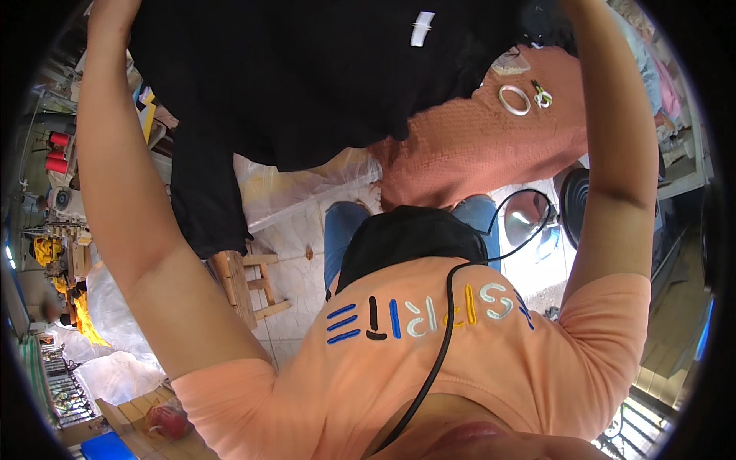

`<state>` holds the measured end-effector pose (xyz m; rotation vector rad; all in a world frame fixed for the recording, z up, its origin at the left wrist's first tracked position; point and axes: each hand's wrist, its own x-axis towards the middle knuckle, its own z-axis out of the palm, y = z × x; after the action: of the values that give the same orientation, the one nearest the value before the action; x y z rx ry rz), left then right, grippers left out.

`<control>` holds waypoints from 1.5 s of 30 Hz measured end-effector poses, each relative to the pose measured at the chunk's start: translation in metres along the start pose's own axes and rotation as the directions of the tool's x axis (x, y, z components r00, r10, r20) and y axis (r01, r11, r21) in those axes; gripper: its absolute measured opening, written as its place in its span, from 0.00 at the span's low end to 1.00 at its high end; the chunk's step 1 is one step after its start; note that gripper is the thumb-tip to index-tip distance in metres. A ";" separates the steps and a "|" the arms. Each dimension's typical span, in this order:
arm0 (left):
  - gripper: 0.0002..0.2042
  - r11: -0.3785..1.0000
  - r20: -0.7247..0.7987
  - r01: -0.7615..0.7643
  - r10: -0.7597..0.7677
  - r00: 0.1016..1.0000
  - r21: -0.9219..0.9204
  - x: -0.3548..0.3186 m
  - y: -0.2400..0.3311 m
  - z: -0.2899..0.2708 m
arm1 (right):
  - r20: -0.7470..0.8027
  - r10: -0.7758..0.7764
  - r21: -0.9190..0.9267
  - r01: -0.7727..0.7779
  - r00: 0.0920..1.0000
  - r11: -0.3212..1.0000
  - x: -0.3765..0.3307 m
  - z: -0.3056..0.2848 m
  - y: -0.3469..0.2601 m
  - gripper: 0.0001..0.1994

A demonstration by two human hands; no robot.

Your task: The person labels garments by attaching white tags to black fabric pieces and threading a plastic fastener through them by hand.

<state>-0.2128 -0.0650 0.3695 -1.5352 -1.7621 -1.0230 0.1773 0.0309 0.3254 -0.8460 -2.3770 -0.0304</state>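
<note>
A large black garment [307, 77] is spread out in front of me, and it runs past the upper edge of the view. It bears a small white label [421, 29]. One narrow part, which looks like a sleeve, hangs down on the left. Both my arms reach forward along its two sides. My left hand lies beyond the upper edge near the garment's left side, my right hand beyond its right side, so their fingers are hidden. Beside the garment, a white ring-shaped roll [502, 107] and small thread snips [541, 95] rest on a salmon-coloured textured cloth [475, 149].
Clear plastic sheeting [307, 192] covers something pale below the garment. A wooden stool [230, 287] stands on the tiled floor to the left. Red thread spools [57, 161] and yellow cloth [88, 318] are farther left. A black cable [448, 307] runs down my front.
</note>
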 end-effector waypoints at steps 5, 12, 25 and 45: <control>0.27 0.976 0.463 0.218 -0.201 0.863 0.018 -0.101 0.026 0.042 | 0.276 0.118 0.464 -0.239 0.954 0.853 -0.050 0.035 0.051 0.17; 0.26 0.936 0.610 0.323 -0.340 0.715 0.142 -0.219 -0.059 0.180 | 0.314 0.259 0.298 -0.354 0.913 0.887 -0.062 0.194 0.106 0.13; 0.15 0.926 0.744 0.355 -0.325 0.584 0.126 -0.351 0.015 0.180 | 0.460 0.602 -0.086 -0.642 0.653 0.762 -0.191 0.258 0.120 0.21; 0.27 0.909 0.699 0.033 0.296 0.651 -0.415 -0.374 0.126 0.236 | 0.078 0.168 0.319 -0.184 0.983 0.930 -0.209 0.300 0.041 0.14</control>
<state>-0.0122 -0.0621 -0.0444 -2.6043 -1.9692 -0.7188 0.1671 0.0091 -0.0421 -0.9000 -2.2543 0.4491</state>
